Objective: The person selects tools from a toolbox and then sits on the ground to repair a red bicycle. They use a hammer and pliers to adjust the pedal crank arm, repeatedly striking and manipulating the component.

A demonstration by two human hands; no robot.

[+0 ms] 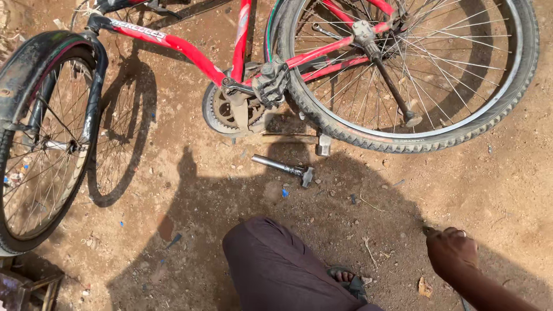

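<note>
A red bicycle (190,52) lies on its side on brown dirt, front wheel (40,144) at the left, rear wheel (415,69) at the upper right. Its crank and chainring (233,109) sit mid-frame. A wooden-handled hammer (299,140) lies just below the rear tyre. A metal seat-post-like tool (282,168) lies on the ground below it. My right hand (452,250), wearing a ring, is at the lower right with fingers curled, fingertips touching the dirt; whether it pinches anything is unclear. My left hand is out of view. My knee in dark trousers (271,265) fills the bottom centre.
My sandalled foot (348,279) rests on the dirt. A kickstand (397,92) sticks out from the rear axle. Small blue scraps and pebbles dot the ground. Wooden pieces (26,288) sit at the bottom left corner.
</note>
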